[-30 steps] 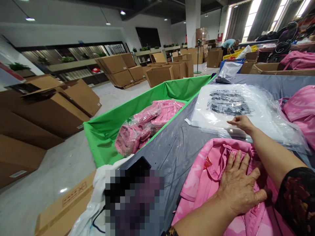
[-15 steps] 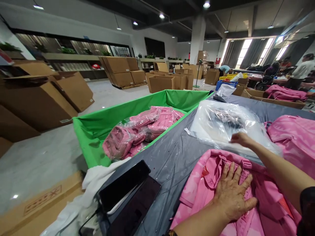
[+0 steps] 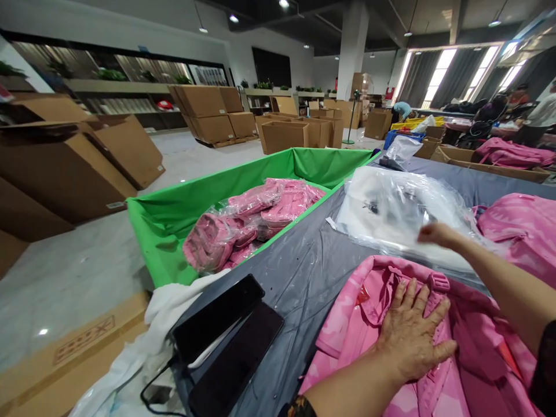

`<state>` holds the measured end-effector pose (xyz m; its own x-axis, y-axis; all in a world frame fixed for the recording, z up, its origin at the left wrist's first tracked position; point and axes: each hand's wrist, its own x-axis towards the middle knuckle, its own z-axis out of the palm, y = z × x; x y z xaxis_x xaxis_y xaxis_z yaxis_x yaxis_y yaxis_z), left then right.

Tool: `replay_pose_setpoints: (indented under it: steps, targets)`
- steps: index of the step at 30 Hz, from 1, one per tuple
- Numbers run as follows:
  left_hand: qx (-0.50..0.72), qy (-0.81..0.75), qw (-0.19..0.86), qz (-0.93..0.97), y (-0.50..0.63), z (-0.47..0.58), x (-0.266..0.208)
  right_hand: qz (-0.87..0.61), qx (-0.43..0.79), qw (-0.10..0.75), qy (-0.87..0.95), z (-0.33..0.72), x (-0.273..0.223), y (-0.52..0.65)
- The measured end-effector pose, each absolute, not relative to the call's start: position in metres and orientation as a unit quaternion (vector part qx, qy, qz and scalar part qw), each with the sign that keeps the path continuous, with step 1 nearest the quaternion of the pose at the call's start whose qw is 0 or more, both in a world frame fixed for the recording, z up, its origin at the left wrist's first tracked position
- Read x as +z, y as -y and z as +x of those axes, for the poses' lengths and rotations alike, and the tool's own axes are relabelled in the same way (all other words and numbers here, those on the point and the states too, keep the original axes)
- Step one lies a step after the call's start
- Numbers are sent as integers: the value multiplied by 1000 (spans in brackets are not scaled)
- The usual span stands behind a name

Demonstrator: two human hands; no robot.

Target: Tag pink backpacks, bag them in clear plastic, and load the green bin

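My left hand (image 3: 412, 333) lies flat with fingers spread on a pink camouflage backpack (image 3: 347, 347), whose straps and buckle face up. Just beyond the backpack is a stack of clear plastic bags (image 3: 369, 214). Over the near right part of that stack is my right hand (image 3: 434, 234), smeared by motion. Its fingers look curled, but I cannot make out whether they grip a bag. Another pink backpack (image 3: 521, 226) rests at the right, beside the plastic.
A green fabric bin (image 3: 174, 202) with several bagged pink backpacks (image 3: 256, 214) adjoins the grey-covered table (image 3: 295, 278). Two dark phone-like devices (image 3: 237, 359) with a cable lie at the near left. Cardboard boxes (image 3: 65, 168) stand on the floor. A person (image 3: 402, 110) bends over in the background.
My right hand has shifted slightly over the plastic bags, and the plastic's creases look different. My left hand stays on the backpack. The view has tilted down a little.
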<state>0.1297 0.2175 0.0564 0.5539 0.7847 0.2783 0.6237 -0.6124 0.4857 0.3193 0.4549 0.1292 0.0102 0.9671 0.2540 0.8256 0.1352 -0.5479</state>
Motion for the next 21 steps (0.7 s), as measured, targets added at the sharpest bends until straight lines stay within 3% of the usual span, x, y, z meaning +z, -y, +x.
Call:
replay_pose_setpoints:
  steps: [3,12,16,21]
  targets:
    - [242,-407,153,867,-217,130,56,-639,173,274,697,314,128,-448]
    - [241,-415,120,869,-218,130,53,-629,201,408,631,303,142,-445]
    - [250,-412,123,868,-219,130,52,-649,103,528,538,310,172,-446]
    - [255,-416,134,863,-220,133,49,-596,-82,619,505,332,271,-427]
